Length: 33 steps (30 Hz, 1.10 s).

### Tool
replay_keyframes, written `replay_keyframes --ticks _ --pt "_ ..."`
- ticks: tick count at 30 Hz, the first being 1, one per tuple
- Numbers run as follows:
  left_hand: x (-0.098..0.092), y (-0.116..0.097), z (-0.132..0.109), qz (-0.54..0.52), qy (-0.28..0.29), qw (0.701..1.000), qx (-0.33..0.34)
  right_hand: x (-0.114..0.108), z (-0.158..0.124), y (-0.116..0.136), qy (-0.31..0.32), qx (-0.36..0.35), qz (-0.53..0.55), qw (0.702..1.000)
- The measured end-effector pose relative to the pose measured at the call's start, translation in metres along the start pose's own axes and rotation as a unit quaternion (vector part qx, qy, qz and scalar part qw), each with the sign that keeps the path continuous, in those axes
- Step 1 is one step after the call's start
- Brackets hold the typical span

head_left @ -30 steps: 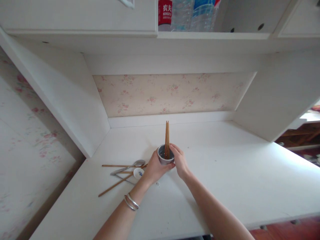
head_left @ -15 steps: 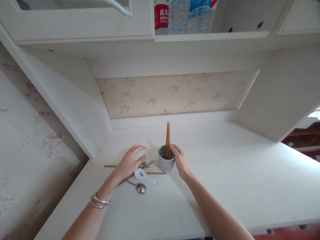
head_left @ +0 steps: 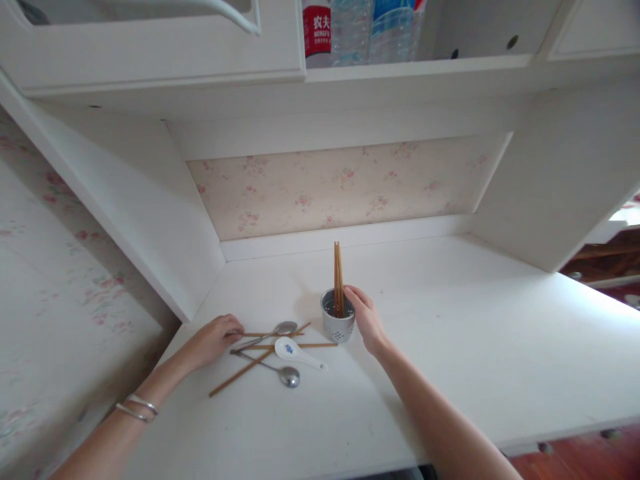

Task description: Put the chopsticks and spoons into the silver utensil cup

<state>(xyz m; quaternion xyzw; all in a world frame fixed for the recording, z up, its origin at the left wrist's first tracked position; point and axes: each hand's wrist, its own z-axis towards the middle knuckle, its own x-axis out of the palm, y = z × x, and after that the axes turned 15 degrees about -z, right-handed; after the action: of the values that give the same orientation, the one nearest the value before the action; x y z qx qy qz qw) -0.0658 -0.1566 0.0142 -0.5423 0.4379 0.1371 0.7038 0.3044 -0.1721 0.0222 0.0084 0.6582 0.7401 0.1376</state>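
My right hand [head_left: 366,319] grips the right side of a pale metal utensil holder [head_left: 338,328], pierced with small holes. A few wooden chopsticks [head_left: 339,277] stand upright in it. At the left, the curled fingers of my left hand [head_left: 217,339] pinch the left end of a loose chopstick [head_left: 273,334] that lies on the table. Around it lie two more chopsticks, one slanting [head_left: 240,377] and one nearly level [head_left: 317,345]. A white soup spoon [head_left: 290,350] with a blue mark rests across them. Two metal spoons lie there too, one behind [head_left: 287,327] and one in front [head_left: 289,377].
The white tabletop [head_left: 450,347] spreads out to the right. Behind it is a floral back panel [head_left: 320,183]. A shelf [head_left: 420,70] with plastic bottles [head_left: 353,33] hangs overhead. Side panels [head_left: 555,167] close in the nook, and floral wallpaper [head_left: 65,280] is on the left.
My left hand has moved left, from above the loose cutlery to a chopstick's left end, and its fingers have closed there. My right hand stays on the holder. The view has shifted slightly.
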Motion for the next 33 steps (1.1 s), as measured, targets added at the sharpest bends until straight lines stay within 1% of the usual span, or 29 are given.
replay_keyframes --ticks 3,6,12,14,16,18,20,22,23,24,25,26,27,28,29,31,33 --pt "-0.002 -0.005 0.003 0.036 -0.018 0.999 0.007 -0.001 0.000 0.000 -0.006 0.003 0.003 1.000" --pt "-0.008 -0.015 0.007 0.091 -0.042 0.994 0.032 -0.002 0.000 0.000 -0.007 -0.001 0.001 1.000" --pt "-0.026 -0.029 0.018 0.202 -0.085 0.972 0.084 -0.002 0.001 0.001 -0.004 -0.001 0.005 1.000" --pt "-0.032 -0.030 0.020 0.210 -0.102 0.968 0.094 -0.002 0.001 0.000 -0.001 0.000 0.010 1.000" --pt "-0.035 -0.032 0.024 0.188 -0.133 0.967 0.106 -0.003 0.001 -0.001 0.000 0.000 0.012 1.000" --pt "-0.034 -0.038 0.029 0.138 -0.193 0.965 0.111 -0.003 0.001 -0.001 0.000 0.000 0.010 1.000" --pt "-0.027 -0.050 0.037 0.055 -0.271 0.957 0.093 -0.003 0.002 -0.002 0.000 -0.001 0.007 1.000" --pt "-0.015 -0.070 0.047 -0.081 -0.332 0.938 0.053 -0.003 0.002 -0.002 0.001 -0.003 0.003 1.000" --pt "-0.007 -0.083 0.052 -0.171 -0.343 0.923 0.033 -0.002 0.002 -0.002 0.002 -0.003 0.001 1.000" --pt "0.001 -0.098 0.057 -0.274 -0.340 0.899 0.025 -0.002 0.002 -0.002 0.002 -0.003 0.000 1.000" --pt "0.009 -0.114 0.062 -0.365 -0.324 0.872 0.031 -0.002 0.001 -0.003 0.003 -0.003 0.000 1.000" --pt "0.016 -0.130 0.067 -0.441 -0.294 0.846 0.048 -0.001 0.001 -0.002 0.005 -0.003 0.001 1.000" --pt "0.022 -0.146 0.073 -0.499 -0.260 0.824 0.068 -0.001 0.001 -0.002 0.008 -0.005 0.004 1.000" --pt "0.026 -0.161 0.078 -0.536 -0.238 0.806 0.083 -0.001 0.001 -0.002 0.011 -0.007 0.006 1.000" --pt "0.030 -0.174 0.084 -0.557 -0.222 0.795 0.092 -0.002 0.000 -0.002 0.015 -0.009 0.008 1.000" --pt "0.035 -0.194 0.097 -0.577 -0.202 0.785 0.100 -0.002 0.000 0.000 0.017 -0.009 0.009 1.000" --pt "0.039 -0.205 0.109 -0.583 -0.194 0.783 0.100 -0.003 -0.001 0.001 0.015 -0.008 0.006 1.000"
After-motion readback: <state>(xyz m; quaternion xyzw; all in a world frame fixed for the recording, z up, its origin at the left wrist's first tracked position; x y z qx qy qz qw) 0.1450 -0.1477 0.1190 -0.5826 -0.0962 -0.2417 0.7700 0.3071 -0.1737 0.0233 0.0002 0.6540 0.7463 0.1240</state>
